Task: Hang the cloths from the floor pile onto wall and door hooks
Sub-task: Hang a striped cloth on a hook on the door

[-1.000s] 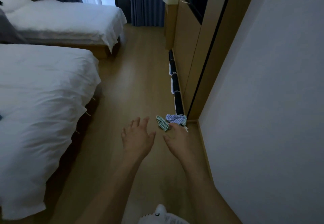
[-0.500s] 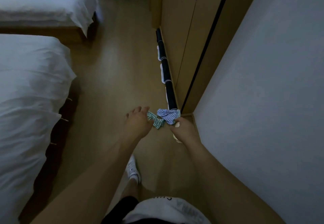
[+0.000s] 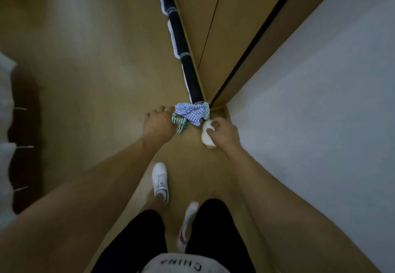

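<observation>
At frame centre, your right hand [image 3: 224, 132] pinches a white cloth [image 3: 207, 137]; left hand [image 3: 159, 124], fingers relaxed, touches the striped cloths [image 3: 191, 113]. Lift next.

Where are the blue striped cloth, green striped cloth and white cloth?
blue striped cloth [image 3: 191, 112], head view, middle of the bundle.
green striped cloth [image 3: 180, 123], head view, strip beside the left hand.
white cloth [image 3: 207, 137], head view, part showing under the right hand's fingers.

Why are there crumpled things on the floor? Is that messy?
Yes. A blue striped cloth, a green striped cloth and a white cloth lie bunched on the floor in the corner. The right hand grips the white one; the left hand touches the green.
</observation>
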A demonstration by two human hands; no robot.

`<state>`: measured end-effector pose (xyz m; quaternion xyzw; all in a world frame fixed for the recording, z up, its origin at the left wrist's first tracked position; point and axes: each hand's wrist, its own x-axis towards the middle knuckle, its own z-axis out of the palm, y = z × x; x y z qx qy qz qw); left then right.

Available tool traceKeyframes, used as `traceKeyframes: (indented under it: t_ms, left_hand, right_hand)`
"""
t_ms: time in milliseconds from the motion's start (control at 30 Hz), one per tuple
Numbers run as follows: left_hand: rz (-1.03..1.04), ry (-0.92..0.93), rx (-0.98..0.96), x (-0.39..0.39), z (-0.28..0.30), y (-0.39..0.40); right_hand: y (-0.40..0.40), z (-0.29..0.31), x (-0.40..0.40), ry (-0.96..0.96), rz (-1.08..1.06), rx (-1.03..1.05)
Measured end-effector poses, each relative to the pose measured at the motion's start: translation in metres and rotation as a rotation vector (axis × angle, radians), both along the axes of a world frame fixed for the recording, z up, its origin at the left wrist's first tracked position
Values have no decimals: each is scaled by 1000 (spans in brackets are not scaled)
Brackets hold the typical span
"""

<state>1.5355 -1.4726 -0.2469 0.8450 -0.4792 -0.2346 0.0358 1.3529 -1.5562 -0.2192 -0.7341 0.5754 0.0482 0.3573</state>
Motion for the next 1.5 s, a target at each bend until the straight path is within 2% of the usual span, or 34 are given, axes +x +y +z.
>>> traceKeyframes:
  t_ms: [133, 333, 600, 733, 900, 1067, 1233, 1367, 1500]
  left_hand:
    - [-16, 39, 51, 20, -61, -29]
    - [-24, 86, 84, 42, -171, -72]
    - [-38, 185, 141, 65, -364, -137]
    - [-75, 277, 152, 73, -448, -166]
    - [-87, 457, 81, 66, -515, -209]
    - [11, 632, 89, 58, -545, -258]
    - [129, 708, 194, 56, -544, -276]
    - [92, 644, 63, 60, -507, -262]
    - [64, 602, -100, 69, -440, -246]
  right_hand:
    - [-36, -47, 34, 37, -25, 56]
    - [-81, -151, 64, 38, -16, 64]
    - [-136, -356, 94, 155, 80, 120]
    - [-156, -434, 98, 161, 63, 126]
    - [-179, -493, 104, 137, -15, 145]
    - [-197, -520, 116, 99, -123, 168]
    - [-205, -518, 124, 56, -168, 167]
    - [-203, -491, 119, -17, -192, 135]
    - [-198, -443, 113, -108, -181, 110]
